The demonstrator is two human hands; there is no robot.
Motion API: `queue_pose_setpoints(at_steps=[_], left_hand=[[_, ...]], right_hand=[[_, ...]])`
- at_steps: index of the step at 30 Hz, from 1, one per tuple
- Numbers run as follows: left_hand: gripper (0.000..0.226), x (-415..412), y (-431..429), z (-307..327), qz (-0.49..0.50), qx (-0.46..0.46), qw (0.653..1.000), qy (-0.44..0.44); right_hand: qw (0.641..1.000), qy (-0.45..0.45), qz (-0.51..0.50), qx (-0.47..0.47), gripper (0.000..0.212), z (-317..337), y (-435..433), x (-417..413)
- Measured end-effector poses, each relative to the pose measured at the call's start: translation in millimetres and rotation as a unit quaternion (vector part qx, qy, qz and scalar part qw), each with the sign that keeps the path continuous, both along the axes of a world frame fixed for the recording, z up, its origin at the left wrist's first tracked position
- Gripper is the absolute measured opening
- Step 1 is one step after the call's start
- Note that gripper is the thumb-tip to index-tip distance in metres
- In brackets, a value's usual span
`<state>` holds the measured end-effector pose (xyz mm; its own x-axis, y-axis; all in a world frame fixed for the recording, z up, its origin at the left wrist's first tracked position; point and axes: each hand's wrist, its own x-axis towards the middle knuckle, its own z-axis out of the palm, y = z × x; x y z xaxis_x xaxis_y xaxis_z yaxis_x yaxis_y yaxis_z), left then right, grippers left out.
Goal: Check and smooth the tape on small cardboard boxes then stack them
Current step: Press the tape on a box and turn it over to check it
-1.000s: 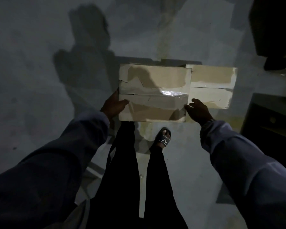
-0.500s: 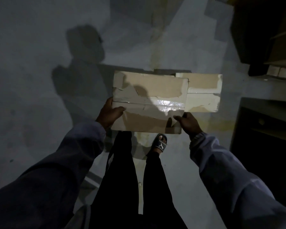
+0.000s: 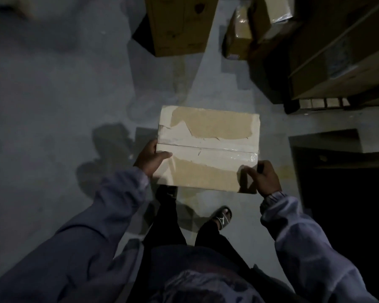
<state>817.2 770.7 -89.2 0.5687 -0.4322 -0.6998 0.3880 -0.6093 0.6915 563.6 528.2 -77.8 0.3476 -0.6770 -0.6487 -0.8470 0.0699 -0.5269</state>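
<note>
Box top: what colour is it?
The box top is whitish with brown torn patches; head view shows it best.

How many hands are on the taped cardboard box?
2. The left hand grips the box at its left edge, thumb beside the tape; the right hand grips its near right corner. No others visible.

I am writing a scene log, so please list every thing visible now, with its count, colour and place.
small beige cardboard box: one, beige with torn paler patches, held at centre above the floor
clear shiny tape strip: one, transparent, along that box's middle seam
large brown cardboard carton: one, brown, on the floor, top centre
stacked brown cartons: several, brown, top right
grey concrete floor: one, grey, all around
black sandal: one, black, below the box
left hand: one, grips the box's left edge
right hand: one, grips the box's near right corner
</note>
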Motion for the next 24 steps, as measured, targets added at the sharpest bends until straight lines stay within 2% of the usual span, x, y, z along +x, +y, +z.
queue_pose_setpoints(at_steps=[3,7,15,19,24], left_hand=[[0.036,-21.5,-32.2,46.1,-0.041,-0.012,0.999,-0.019],[0.057,-64.1,-75.9,80.6,-0.096,-0.024,0.992,-0.073],[0.048,-184.8,-189.4,141.2,-0.186,-0.032,0.975,-0.116],[0.040,-255.4,-250.7,160.2,-0.232,-0.065,0.959,-0.147],[0.033,-324.2,-314.6,175.5,-0.308,-0.080,0.932,-0.172]], right_hand=[[0.997,-0.040,-0.055,-0.035,0.034,32.5,-2.1,-35.4],[0.990,-0.074,-0.093,-0.082,0.032,63.9,-17.3,-96.4],[0.952,-0.165,-0.245,-0.080,0.030,95.8,-52.7,-244.1],[0.930,-0.207,-0.287,-0.103,0.043,109.3,-67.2,-319.3],[0.903,-0.218,-0.343,-0.139,0.045,117.4,-84.6,-393.7]])
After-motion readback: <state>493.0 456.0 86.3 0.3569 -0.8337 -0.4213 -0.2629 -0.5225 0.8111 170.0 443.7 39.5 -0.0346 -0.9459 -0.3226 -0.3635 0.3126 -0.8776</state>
